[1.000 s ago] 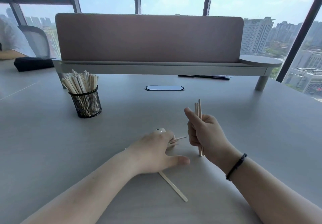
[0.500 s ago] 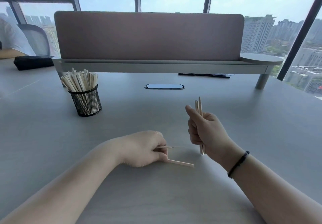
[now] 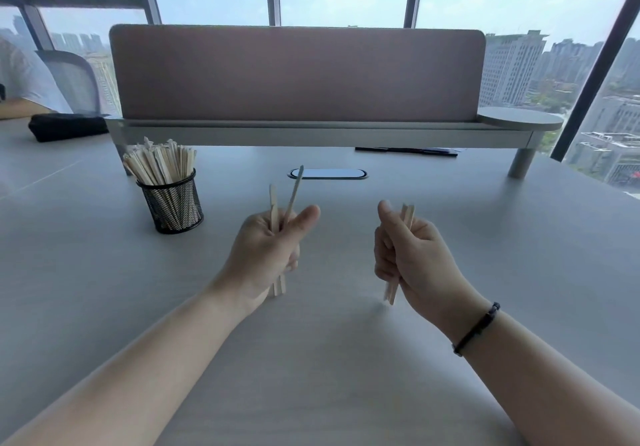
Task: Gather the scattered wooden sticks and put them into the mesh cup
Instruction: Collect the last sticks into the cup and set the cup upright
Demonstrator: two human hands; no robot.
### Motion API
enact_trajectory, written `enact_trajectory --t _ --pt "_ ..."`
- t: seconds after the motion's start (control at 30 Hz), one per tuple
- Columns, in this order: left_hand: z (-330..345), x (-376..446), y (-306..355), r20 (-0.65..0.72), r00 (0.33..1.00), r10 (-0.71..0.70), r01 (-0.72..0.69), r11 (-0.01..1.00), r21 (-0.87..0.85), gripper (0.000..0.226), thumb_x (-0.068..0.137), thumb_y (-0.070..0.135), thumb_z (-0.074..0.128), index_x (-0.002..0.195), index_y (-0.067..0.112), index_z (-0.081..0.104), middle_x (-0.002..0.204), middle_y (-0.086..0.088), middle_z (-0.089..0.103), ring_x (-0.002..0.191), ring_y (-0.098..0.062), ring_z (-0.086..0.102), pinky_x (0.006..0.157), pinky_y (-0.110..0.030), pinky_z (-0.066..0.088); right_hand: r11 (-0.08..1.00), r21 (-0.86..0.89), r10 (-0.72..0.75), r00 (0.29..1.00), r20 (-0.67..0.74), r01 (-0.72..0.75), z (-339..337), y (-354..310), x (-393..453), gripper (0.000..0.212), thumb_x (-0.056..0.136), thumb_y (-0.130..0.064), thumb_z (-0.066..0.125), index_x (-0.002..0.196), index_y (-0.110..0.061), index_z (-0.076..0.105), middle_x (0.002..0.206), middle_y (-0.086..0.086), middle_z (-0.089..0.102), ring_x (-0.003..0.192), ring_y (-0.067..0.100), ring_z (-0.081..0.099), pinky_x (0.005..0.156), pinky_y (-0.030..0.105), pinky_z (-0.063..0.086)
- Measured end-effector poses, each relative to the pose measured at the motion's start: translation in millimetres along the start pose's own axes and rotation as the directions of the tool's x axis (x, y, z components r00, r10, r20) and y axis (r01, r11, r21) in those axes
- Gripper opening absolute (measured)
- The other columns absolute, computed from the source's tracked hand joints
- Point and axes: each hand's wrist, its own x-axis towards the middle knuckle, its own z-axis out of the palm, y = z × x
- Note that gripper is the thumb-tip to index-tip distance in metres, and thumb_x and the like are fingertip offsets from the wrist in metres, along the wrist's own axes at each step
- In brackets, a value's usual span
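Observation:
A black mesh cup (image 3: 172, 205) stands on the grey table at the left, packed with several pale wooden sticks (image 3: 160, 161). My left hand (image 3: 268, 251) is raised in the middle, closed around two wooden sticks (image 3: 294, 192) held upright, their tops splayed apart. To the right, my right hand (image 3: 410, 248) grips a small bundle of sticks (image 3: 406, 215), also upright, with the lower ends just above the tabletop. The cup is to the left of and beyond my left hand. No loose sticks show on the table.
A padded desk divider on a raised shelf (image 3: 311, 130) runs across the back. An oval cable grommet (image 3: 327, 173) is set into the table behind my hands. A black pouch (image 3: 65, 126) and a chair are at the far left. Dark pens (image 3: 405, 150) rest under the shelf.
My left hand has picked two sticks off the table and lifted them upright. The right hand has kept its bundle and stayed nearly in place.

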Motion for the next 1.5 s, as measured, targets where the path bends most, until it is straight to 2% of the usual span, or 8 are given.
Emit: enact_trajectory --t 0.27,0.4,0.53,0.73,0.93,1.17,1.4,1.5 --pt "0.3 -1.9 -2.8 -0.017 0.997 -0.080 0.078 0.993 -0.089 0.058 0.081 0.033 0.074 0.056 0.019 0.024 0.051 -0.002 0.022 0.043 -0.016 0.020 0.044 -0.024 0.022 0.998 -0.030 0.062 0.997 0.034 -0.061 1.6 1.2 -3.3 0.053 0.085 -0.042 0.063 0.052 -0.024 0.025 0.049 -0.004 0.021 0.049 0.018 0.012 0.048 0.029 0.015" --pt "6.3 -6.5 -4.3 0.030 0.989 -0.145 0.147 0.986 -0.082 0.061 0.083 0.033 0.074 0.051 0.026 0.023 0.048 0.004 0.016 0.043 -0.014 0.012 0.046 -0.024 0.010 0.992 0.027 0.120 0.992 0.050 -0.121 1.9 -1.1 -4.0 0.078 0.068 -0.071 0.070 0.062 -0.019 0.012 0.055 -0.001 0.010 0.051 0.017 0.006 0.050 0.032 0.007" --pt "6.2 -9.6 -0.1 0.057 0.974 -0.221 0.225 0.971 -0.083 0.059 0.084 0.054 0.060 0.056 0.026 0.016 0.049 0.004 0.013 0.047 -0.015 0.007 0.052 -0.035 0.002 0.961 0.161 0.209 0.972 0.105 -0.224 4.8 -5.3 -0.9 0.088 0.045 -0.089 0.066 0.056 -0.019 0.014 0.050 -0.004 0.010 0.048 0.014 0.003 0.047 0.028 0.003" --pt "-36.1 8.0 17.5 -0.005 0.963 -0.270 0.262 0.938 -0.226 0.074 0.064 0.089 0.042 0.059 0.021 0.013 0.050 0.004 0.009 0.046 -0.014 0.003 0.045 -0.027 0.002 0.931 0.197 0.294 0.951 0.095 -0.308 36.0 2.3 18.8 0.056 0.079 -0.058 0.047 0.057 -0.020 0.012 0.050 -0.004 0.007 0.050 0.014 0.001 0.050 0.031 0.001" --pt "-91.2 23.6 15.5 -0.225 0.956 -0.187 0.155 0.976 -0.151 0.055 0.095 0.051 0.035 0.051 0.023 0.017 0.047 0.004 0.013 0.041 -0.014 0.009 0.043 -0.023 0.006 0.948 0.250 0.160 0.972 0.170 -0.199 128.2 2.4 55.2 0.044 0.087 -0.036 0.039 0.054 -0.020 0.015 0.049 -0.004 0.009 0.050 0.013 0.001 0.049 0.029 0.003" --pt "-135.7 27.2 14.5 -0.438 0.892 -0.116 0.015 0.974 -0.226 0.036 0.078 0.040 0.041 0.056 0.021 0.022 0.051 0.002 0.017 0.047 -0.016 0.009 0.048 -0.028 0.006 0.977 0.051 0.187 0.949 0.253 -0.206 204.8 28.9 92.3 0.037 0.081 -0.031 0.043 0.058 -0.020 0.017 0.051 -0.002 0.014 0.047 0.016 0.007 0.047 0.027 0.006" --pt "-168.4 36.9 16.8 -0.487 0.865 -0.120 -0.068 0.934 -0.351 0.028 0.069 0.029 0.044 0.066 0.017 0.019 0.051 0.004 0.016 0.050 -0.016 0.006 0.049 -0.030 0.005 0.956 0.286 0.023 0.987 0.161 -0.069 282.8 -31.6 183.2 0.026 0.085 -0.020 0.038 0.060 -0.020 0.032 0.050 -0.002 0.016 0.051 0.015 0.004 0.050 0.030 0.006" --pt "-168.5 37.4 13.8 -0.492 0.860 -0.131 -0.051 0.939 -0.339 0.026 0.067 0.025 0.042 0.065 0.017 0.018 0.051 0.004 0.016 0.051 -0.016 0.006 0.050 -0.030 0.005 0.970 0.239 0.009 0.992 0.129 -0.040 308.7 -24.5 203.0 0.027 0.083 -0.014 0.039 0.057 -0.018 0.035 0.048 -0.001 0.022 0.048 0.016 0.009 0.050 0.030 0.011"
